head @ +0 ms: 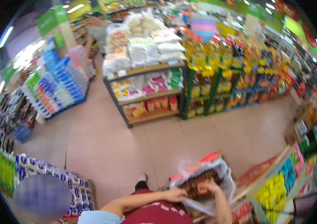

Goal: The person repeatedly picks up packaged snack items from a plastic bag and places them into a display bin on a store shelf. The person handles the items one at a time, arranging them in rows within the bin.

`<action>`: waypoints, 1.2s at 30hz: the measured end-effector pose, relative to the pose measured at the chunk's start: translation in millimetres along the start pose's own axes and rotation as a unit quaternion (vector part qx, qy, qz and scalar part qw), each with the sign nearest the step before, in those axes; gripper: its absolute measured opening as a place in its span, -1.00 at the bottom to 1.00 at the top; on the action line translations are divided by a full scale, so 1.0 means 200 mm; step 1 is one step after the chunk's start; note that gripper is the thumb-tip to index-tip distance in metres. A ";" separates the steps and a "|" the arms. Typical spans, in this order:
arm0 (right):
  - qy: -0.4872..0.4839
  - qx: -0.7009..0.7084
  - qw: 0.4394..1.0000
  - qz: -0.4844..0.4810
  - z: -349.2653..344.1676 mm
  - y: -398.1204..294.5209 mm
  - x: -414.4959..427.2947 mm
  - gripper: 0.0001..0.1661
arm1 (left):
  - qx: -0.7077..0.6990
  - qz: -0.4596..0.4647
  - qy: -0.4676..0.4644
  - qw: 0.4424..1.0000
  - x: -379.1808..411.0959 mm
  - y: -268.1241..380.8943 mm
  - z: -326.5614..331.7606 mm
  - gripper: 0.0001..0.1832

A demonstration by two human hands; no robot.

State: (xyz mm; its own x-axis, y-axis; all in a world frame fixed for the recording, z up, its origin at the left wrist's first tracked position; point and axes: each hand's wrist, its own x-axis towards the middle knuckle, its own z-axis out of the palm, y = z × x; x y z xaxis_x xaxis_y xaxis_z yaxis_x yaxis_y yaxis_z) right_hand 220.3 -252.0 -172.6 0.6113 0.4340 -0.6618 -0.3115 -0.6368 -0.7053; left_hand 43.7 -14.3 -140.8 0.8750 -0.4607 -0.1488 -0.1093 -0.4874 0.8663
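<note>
An open container [229, 179] with a clear plastic liner and a red-edged rim stands before me, low and to the right. Dark brown packets [187, 188] fill it, blurred by motion. My left hand [176, 194] is curled over the near left edge of the plastic liner [200, 207]. Inside the container, my right hand [211, 185] reaches down with its fingers at a red-and-brown packet [202, 187]. Blur hides whether those fingers grip it or only touch it. A maroon apron [158, 211] covers my front.
Ahead stands a wooden-shelved rack [150, 120] of bagged goods, beside cooking oil bottles [211, 56]. Tissue packs [81, 193] are stacked at left, partly behind a blurred oval. A shelf of yellow packets [271, 193] flanks my right. A person [98, 33] stands in the far aisle.
</note>
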 end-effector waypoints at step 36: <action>-0.090 0.312 0.904 -0.277 0.42 -0.64 -0.88 0.05 | -0.585 0.089 0.125 0.796 -0.17 0.52 -0.36 0.44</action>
State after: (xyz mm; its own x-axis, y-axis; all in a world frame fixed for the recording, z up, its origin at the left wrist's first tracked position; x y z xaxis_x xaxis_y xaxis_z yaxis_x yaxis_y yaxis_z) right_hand 91.2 -192.3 12.7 0.6887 0.7083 -0.1549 -0.3788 0.1693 -0.9099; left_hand 36.2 3.9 -10.8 0.9772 -0.2124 -0.0003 0.1441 0.6622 0.7354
